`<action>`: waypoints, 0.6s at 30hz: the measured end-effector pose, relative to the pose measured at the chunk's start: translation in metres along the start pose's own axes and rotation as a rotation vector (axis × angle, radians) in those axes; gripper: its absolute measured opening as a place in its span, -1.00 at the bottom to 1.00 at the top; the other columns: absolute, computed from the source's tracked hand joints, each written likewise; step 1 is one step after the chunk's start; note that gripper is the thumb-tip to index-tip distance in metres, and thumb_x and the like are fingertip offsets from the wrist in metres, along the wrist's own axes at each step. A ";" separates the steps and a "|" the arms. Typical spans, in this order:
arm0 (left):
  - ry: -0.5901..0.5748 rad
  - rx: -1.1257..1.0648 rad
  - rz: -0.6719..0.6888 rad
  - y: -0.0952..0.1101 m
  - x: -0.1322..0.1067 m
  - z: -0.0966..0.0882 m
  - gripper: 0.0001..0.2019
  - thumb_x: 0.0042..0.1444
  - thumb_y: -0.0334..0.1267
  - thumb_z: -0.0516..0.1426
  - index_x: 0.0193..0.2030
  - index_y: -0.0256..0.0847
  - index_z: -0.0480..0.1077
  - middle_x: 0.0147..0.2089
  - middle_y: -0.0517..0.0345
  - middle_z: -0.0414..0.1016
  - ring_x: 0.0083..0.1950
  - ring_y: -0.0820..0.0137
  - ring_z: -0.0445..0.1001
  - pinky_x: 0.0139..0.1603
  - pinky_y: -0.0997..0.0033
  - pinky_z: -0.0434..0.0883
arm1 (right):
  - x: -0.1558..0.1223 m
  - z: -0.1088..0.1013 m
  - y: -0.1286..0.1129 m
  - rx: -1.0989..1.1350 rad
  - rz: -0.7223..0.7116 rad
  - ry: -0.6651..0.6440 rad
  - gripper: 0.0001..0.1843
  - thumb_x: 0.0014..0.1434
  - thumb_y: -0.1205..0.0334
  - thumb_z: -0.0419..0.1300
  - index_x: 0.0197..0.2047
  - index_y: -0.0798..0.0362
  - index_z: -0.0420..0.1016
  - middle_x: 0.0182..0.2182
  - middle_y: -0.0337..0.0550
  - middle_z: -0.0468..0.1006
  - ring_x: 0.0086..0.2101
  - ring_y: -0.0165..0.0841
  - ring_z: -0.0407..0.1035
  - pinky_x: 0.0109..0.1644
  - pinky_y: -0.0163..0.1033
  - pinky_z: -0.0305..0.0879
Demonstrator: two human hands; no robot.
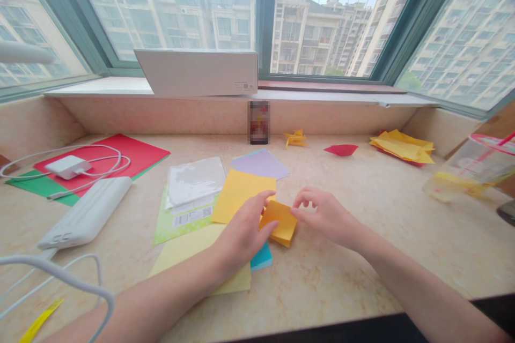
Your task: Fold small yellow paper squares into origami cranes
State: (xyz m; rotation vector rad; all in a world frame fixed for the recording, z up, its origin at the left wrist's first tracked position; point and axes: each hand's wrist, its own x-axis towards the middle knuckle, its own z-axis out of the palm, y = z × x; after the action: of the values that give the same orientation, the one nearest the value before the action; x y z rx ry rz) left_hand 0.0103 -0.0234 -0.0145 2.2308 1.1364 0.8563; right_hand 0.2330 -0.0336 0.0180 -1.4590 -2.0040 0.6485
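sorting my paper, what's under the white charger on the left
A red sheet lies under the white charger, with green paper showing beneath the red. Whatever the charger directly covers can't be seen.

There are two hands (247, 225) (328, 217), one charger (68, 166), one box (197, 72), one cup (466, 169).

On the counter (362, 278), folded paper (284, 220) sat between the left grip (243, 233) and the right grip (326, 215) — well behind it, a phone (259, 124) stood against the low wall (193, 116). To the left lay a power bank (90, 211), with a charger (69, 166) on sheets (139, 153) behind it; far right was a cup (464, 166), a paper pile (402, 144) to its left.
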 end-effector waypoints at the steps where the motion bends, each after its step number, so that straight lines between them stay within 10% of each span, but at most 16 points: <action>1: 0.000 0.024 0.003 -0.002 0.001 -0.001 -0.46 0.14 -0.42 0.20 0.24 -0.13 0.18 -0.07 0.08 0.48 -0.09 0.28 0.50 -0.02 0.18 0.46 | -0.001 0.000 0.000 -0.019 -0.006 -0.022 -0.90 0.15 0.32 0.24 -0.41 0.03 0.52 -0.33 -0.19 0.56 -0.27 -0.33 0.42 -0.17 -0.21 0.28; 9: -0.104 0.400 0.057 0.006 0.009 -0.018 -0.94 0.17 -0.35 0.23 -0.29 -0.21 0.41 -0.29 0.11 0.49 -0.19 0.21 0.47 -0.13 0.17 0.41 | -0.009 0.005 -0.009 -0.135 -0.072 -0.216 -0.76 0.17 0.25 0.23 -0.52 0.05 0.38 -0.43 -0.21 0.49 -0.36 -0.36 0.35 -0.26 -0.24 0.20; 13: -0.194 0.361 0.072 0.007 0.010 -0.016 -0.94 0.22 -0.34 0.18 -0.28 -0.22 0.46 -0.27 0.08 0.55 -0.19 0.22 0.51 -0.11 0.20 0.42 | -0.007 0.015 -0.009 -0.074 -0.027 -0.107 -0.80 0.18 0.19 0.23 -0.45 0.05 0.38 -0.47 -0.26 0.45 -0.42 -0.39 0.31 -0.33 -0.26 0.15; 18: 0.010 0.278 0.032 0.004 0.008 -0.017 -0.81 0.31 -0.30 0.06 -0.03 -0.25 0.44 -0.08 -0.05 0.56 -0.07 0.21 0.52 -0.01 0.14 0.45 | -0.003 0.020 -0.003 0.116 0.074 -0.002 -0.92 0.21 0.28 0.13 -0.30 0.03 0.44 -0.50 -0.30 0.45 -0.47 -0.41 0.29 -0.39 -0.28 0.14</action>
State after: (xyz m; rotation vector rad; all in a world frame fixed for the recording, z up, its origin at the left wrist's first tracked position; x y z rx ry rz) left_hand 0.0045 -0.0163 0.0023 2.4758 1.2949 0.7615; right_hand 0.2182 -0.0383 0.0053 -1.4689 -1.8884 0.7844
